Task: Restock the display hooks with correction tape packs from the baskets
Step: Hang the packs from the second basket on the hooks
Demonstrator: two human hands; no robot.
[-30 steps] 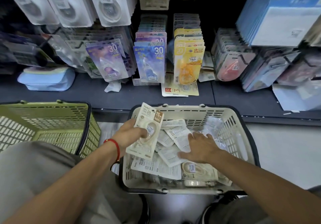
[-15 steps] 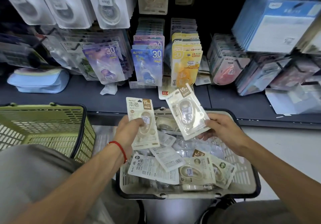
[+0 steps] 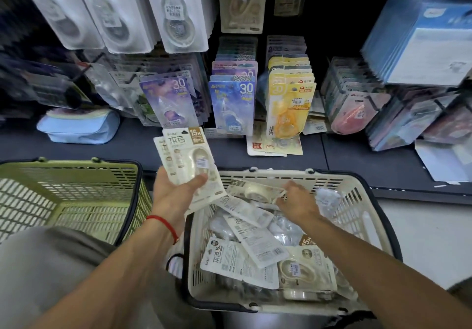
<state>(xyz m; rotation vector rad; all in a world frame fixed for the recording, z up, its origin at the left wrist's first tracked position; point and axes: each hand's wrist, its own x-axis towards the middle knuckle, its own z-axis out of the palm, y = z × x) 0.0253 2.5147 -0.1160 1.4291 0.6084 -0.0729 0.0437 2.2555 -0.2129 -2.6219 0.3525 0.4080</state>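
Pinched between thumb and fingers, two cream correction tape packs [image 3: 187, 162] stand fanned in my left hand [image 3: 173, 195], thumb pressed across the front card just below the clear blister, fingers behind. My right hand [image 3: 297, 201] is down in the white basket [image 3: 357, 190], fingers curled onto the edge of another cream pack [image 3: 255, 189] lying near the far rim; whether it is truly gripped or only touched I cannot tell.

These packs look light: thin printed card with a plastic bubble over the dispenser. I judge the card stiff enough to hold by one edge but easy to crease, and the glossy film slippery when several are stacked, so they may slide apart in a fan. The best hold seems the lower half, thumb beside the blister, leaving the top edge free, where the hang hole would be, though I cannot see it here.

More loose packs [image 3: 240, 264] lie jumbled in the white basket, some face down, over crinkled clear wrappers. To my left the green basket [image 3: 76, 190] shows only bare mesh. Ahead, the dark shelf [image 3: 229, 149] carries hooks with purple [image 3: 168, 103], blue [image 3: 232, 106] and yellow tape packs [image 3: 290, 109], with a light blue pouch [image 3: 79, 126] resting at the left.
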